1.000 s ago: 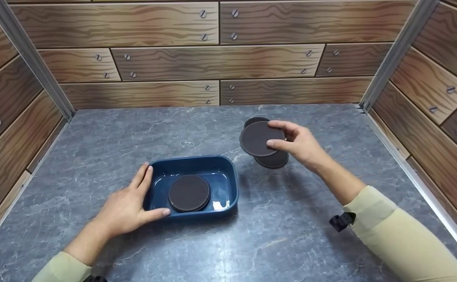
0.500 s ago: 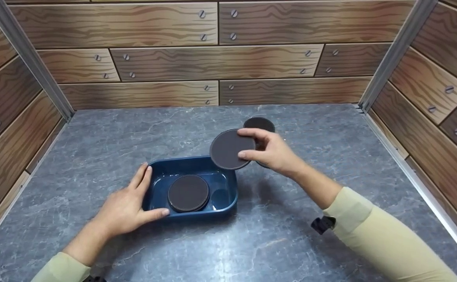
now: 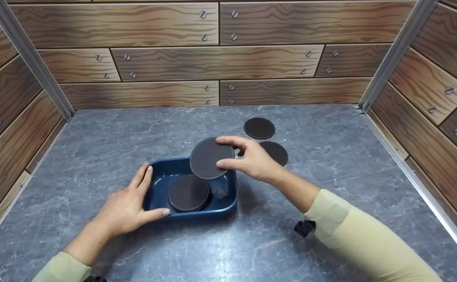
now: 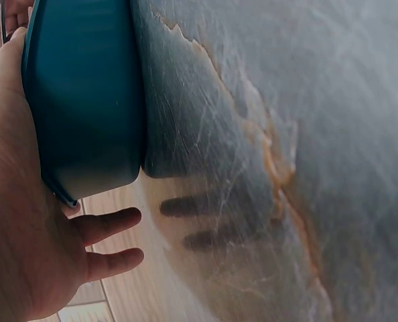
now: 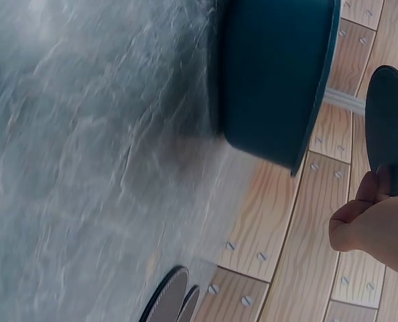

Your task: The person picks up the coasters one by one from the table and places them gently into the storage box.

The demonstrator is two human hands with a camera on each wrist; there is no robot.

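- Head view: the right hand (image 3: 252,159) has its thumb and fingers clamped on the right-hand edge of a dark round disc (image 3: 208,158), the thumb lying across its upper face.
- This held disc is in the air over the far right part of a blue tray (image 3: 213,212); the right wrist view shows it tilted and apart from the tray's rim.
- The left hand (image 3: 123,209) rests at the tray's left end, fingers straight and spread apart from the thumb; the thumb touches the near rim, and fingertips lie at the far left corner. In the left wrist view, two fingers extend past the corner of the tray.
- Inside the tray, left of its middle, a disc pile (image 3: 189,192) lies flat on the bottom; its edge shows more than one layer, but I cannot tell how many.
- On the grey marbled worktop (image 3: 330,164), to the right of the tray, lie two more dark discs: a far disc (image 3: 259,128) in full view, and a near disc (image 3: 278,154) just beside it, partly hidden by the right hand.
- Pale sleeves (image 3: 369,235) cover both forearms; wood-patterned panels (image 3: 213,60) stand behind the worktop.
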